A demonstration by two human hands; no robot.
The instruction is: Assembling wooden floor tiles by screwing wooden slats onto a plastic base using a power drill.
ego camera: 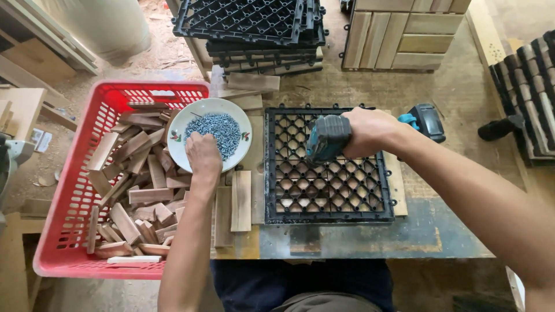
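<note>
— What's the left hand (203,153) doing?

— It reaches into a white plate (184,124) heaped with small grey screws (221,127). The fingers are bunched together down in the pile, at its near edge. I can't tell whether they have pinched a screw, since the back of the hand hides the fingertips.

— Where does the plate sit?

— At the left end of the worktop (451,92), half resting on the rim of a red basket (69,190) that hangs off that left edge. The basket is full of short wood offcuts (139,173), lying every which way.

— And the right hand (370,132)?

— Clamped around the grip of a teal and black cordless drill (329,137). Its battery end (425,120) sticks out past the wrist toward the right. The nose points down onto a black plastic grid (329,173).

— Where is that grid?

— Near the middle of the worktop, close to its front edge, lying flat. Pale wooden slats (398,185) show under it, one sticking out along its right side. The drill stands over the grid's far half, left of centre.

— Anything else nearby?

— Two loose slats (232,202) lie between the basket and the grid, by the front edge. At the far edge there's a stack of the same black grids (254,26), and just right of it a finished wooden tile (399,37) with its slats up. More stacked tiles (532,86) sit at the right edge.
</note>
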